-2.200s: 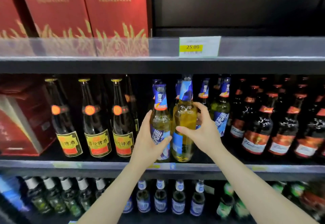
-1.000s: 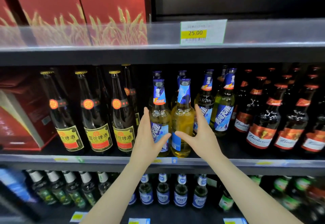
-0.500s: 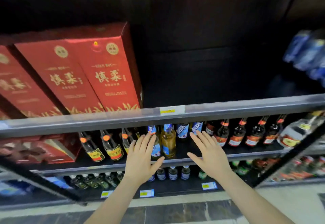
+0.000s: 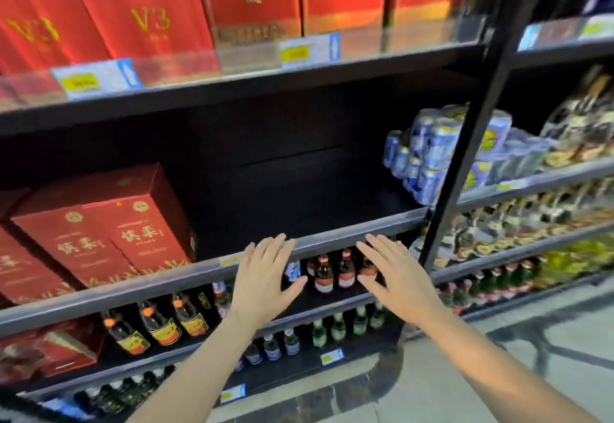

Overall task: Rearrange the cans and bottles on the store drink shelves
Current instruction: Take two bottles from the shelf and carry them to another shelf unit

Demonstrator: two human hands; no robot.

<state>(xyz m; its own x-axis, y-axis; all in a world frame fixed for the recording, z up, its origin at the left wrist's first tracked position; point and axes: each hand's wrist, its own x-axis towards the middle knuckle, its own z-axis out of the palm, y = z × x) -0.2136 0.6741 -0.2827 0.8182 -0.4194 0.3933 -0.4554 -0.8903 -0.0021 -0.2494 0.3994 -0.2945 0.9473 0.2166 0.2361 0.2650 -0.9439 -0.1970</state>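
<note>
Framing the brown bottles (image 4: 334, 271) — both hands (image 4: 265, 276) empty, fingers spread, touching nothing.

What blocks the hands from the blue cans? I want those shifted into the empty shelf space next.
Nothing visible lies between the open left hand or right hand and the blue cans. The bare shelf beside them is open; only the black upright post crosses in front of the cans' right side.
</note>
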